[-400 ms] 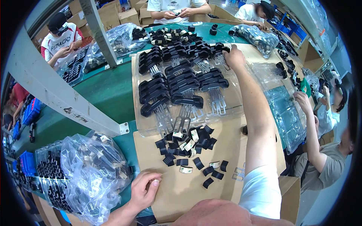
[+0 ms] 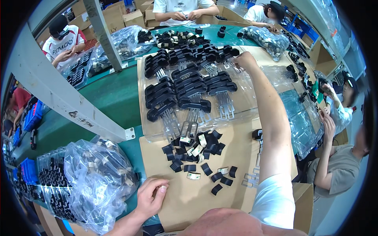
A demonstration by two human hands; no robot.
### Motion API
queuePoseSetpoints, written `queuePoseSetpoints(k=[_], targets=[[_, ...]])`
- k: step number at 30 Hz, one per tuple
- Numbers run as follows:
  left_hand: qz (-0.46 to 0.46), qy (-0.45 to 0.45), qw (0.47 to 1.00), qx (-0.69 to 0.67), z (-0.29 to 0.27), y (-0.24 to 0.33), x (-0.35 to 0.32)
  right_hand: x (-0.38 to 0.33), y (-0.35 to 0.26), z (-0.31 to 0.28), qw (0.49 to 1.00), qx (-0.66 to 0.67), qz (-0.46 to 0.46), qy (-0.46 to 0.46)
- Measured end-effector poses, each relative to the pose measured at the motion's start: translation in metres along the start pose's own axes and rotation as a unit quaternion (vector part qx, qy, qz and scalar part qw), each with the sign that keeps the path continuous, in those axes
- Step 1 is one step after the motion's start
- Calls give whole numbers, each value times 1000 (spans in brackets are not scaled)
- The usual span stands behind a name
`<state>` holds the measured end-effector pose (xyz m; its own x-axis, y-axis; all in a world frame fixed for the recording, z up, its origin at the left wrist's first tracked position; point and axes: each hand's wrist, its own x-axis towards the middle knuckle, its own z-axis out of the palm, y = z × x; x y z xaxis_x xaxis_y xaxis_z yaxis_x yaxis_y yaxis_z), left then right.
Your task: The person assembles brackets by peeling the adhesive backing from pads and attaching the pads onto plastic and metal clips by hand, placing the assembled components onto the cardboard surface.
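Note:
My left hand (image 2: 152,196) rests on the brown cardboard (image 2: 173,210) at the near left, fingers curled together, with nothing visible in them. My right arm reaches far forward. The fingers of my right hand (image 2: 245,61) are pinched at the metal prongs of a black handle-like part (image 2: 228,52), at the far right end of the rows; the fingertips are partly hidden. Several similar black parts (image 2: 191,84) with flat metal prongs lie in overlapping rows on a clear plastic tray (image 2: 246,106). Nearer me lie a heap of curved black pads (image 2: 193,151), some with pale backing, and several loose pads (image 2: 206,169).
A clear bag of parts (image 2: 100,181) bulges left of my left hand. A slanted metal post (image 2: 67,94) crosses the left side. Metal fork pieces (image 2: 250,180) lie beside my right forearm. Clear plastic trays (image 2: 301,122) lie to the right. Co-workers sit around the table.
My right hand has drawn slightly down from the black part's end towards its prongs. More metal fork pieces show beside my forearm. My left hand stays still. A co-worker's hand at right has lowered.

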<state>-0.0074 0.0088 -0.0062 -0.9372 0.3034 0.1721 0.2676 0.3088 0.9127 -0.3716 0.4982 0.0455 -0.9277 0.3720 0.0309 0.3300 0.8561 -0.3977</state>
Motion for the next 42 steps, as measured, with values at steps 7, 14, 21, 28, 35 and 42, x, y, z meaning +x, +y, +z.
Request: queuePoseSetpoints(k=[7, 14, 21, 28, 35, 42], targets=[[3, -5, 1000, -2, -1, -1, 0, 5, 7, 5, 999, 47, 25, 14], [6, -7, 1000, 1, -1, -3, -1, 15, 18, 13, 992, 78, 80, 56], [8, -11, 1000, 4, 0, -3, -1, 31, 3, 37, 980, 115, 131, 98], [7, -7, 1000, 4, 0, -3, -2, -10, -34, 22, 993, -2, 76, 89], [16, 2, 1000, 7, 1, -4, 3, -14, -36, 38, 991, -74, -13, 114], [63, 18, 998, 19, 2, -9, -4, 1, -3, 39, 987, -63, -102, 110]])
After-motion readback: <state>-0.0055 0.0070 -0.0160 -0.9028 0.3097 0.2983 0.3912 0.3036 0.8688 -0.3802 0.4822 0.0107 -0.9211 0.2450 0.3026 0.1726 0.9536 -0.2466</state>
